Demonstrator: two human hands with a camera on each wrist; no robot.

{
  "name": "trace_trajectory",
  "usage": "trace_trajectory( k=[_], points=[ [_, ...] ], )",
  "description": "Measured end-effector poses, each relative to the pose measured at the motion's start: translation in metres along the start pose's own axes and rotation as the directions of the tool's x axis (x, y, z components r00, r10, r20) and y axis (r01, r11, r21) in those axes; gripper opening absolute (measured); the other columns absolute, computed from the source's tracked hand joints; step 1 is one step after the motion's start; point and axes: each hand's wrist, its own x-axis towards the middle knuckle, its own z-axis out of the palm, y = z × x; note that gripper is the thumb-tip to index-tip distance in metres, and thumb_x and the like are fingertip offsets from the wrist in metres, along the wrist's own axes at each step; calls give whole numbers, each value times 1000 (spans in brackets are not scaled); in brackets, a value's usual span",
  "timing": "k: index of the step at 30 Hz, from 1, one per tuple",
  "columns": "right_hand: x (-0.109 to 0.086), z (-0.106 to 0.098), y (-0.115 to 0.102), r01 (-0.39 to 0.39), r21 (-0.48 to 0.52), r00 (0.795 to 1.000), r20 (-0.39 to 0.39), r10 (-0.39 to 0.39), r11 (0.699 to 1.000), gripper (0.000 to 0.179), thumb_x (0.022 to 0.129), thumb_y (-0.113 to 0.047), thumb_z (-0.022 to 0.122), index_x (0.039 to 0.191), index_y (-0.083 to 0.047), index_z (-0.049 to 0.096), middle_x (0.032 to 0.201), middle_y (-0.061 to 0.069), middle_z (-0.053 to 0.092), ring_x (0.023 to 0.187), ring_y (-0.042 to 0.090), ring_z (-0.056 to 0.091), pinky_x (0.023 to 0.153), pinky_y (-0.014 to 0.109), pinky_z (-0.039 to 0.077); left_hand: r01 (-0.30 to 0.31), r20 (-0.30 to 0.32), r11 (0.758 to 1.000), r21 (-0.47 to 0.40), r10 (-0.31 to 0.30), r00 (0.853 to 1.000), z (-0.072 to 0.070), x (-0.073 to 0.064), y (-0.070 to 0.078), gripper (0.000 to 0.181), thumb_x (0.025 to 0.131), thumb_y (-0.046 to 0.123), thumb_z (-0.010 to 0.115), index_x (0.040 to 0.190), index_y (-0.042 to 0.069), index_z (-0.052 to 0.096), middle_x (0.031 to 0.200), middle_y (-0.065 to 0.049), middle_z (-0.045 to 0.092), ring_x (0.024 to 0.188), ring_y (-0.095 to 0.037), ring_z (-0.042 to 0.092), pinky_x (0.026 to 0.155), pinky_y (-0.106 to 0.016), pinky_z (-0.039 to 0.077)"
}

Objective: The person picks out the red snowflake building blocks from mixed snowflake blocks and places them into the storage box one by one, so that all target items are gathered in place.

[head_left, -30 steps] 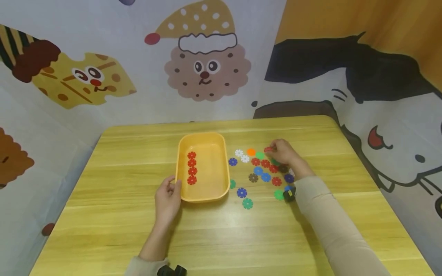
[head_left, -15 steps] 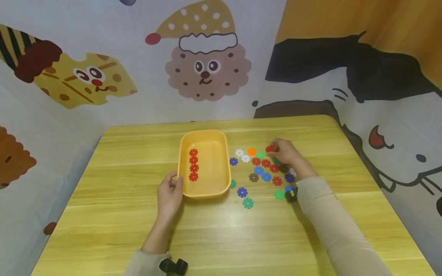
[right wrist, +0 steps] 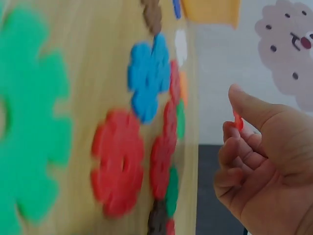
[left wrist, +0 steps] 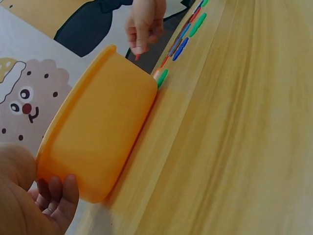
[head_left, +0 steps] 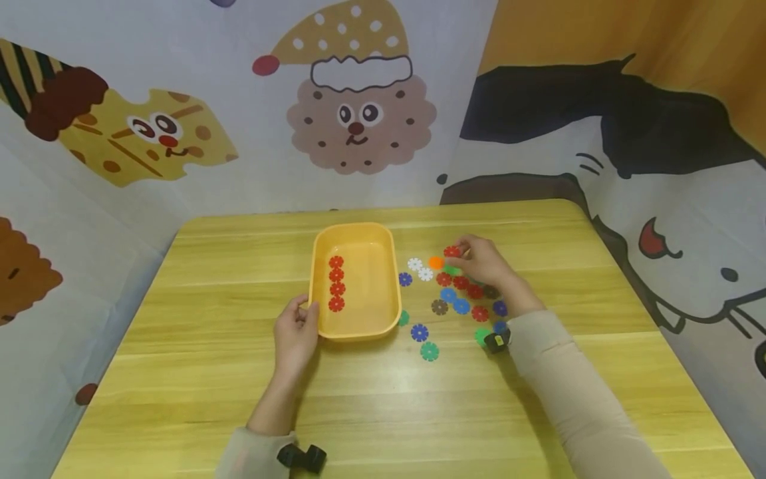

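Note:
A yellow plastic tray stands left of the table's middle, with several red snowflake discs in a column along its left side. My left hand grips the tray's near left corner, thumb at the rim and fingers against the outer wall. Between thumb and forefinger, my right hand pinches one red snowflake disc, seen edge-on in the right wrist view. That hand is raised over the far side of the scattered discs, right of the tray.
Loose snowflake discs lie right of the tray: blue ones, white ones, an orange one, a brown one, and more in red and green. A cartoon-printed wall borders the table's far edge.
My right hand has lifted the red disc from the far right of the scatter and moved left toward the tray. The left hand keeps its grip; the tray has shifted slightly away in view.

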Motion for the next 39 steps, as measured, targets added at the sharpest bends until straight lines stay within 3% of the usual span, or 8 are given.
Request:
trace_trajectory(
  k=[7,15,25,30,39],
  points=[
    [-2,13,-22,118,21,993,-25,-118,993,43,95,-24,74,126,1,58,106,13,62,81,25,57,64,32,52,-9,-21,1000,-9,9,1000,3,0,0,32,103,17,59,129,-2,62,77,-11,57,56,-15,51,46,-21,44],
    [-4,27,-52,177,60,984,16,-178,982,40,93,-20,76,125,-2,60,107,10,62,86,23,57,66,30,52,1,-22,1000,-9,-1,1000,3,0,0,32,103,18,59,129,-1,62,78,-11,58,57,-15,51,46,-20,45],
    [-3,47,-84,321,113,941,74,-330,941,37,91,-19,78,120,-1,63,92,6,64,77,19,58,61,28,51,13,-6,1000,-24,-13,1000,3,1,0,33,104,19,59,129,-1,62,78,-12,58,57,-14,52,47,-21,46],
    [-4,58,-94,332,106,933,109,-343,937,40,90,-20,78,123,-1,62,90,5,64,77,18,59,66,29,54,17,-3,999,-29,-17,1000,3,1,0,33,104,20,59,130,-1,61,80,-16,59,57,-15,53,47,-21,47],
    [-2,78,-110,365,81,917,140,-373,928,43,91,-23,78,125,-1,62,103,5,66,79,16,59,72,29,54,17,-11,999,-40,-18,1000,4,1,-1,32,104,18,59,129,-1,61,79,-14,59,58,-20,57,47,-22,50]
  ],
)
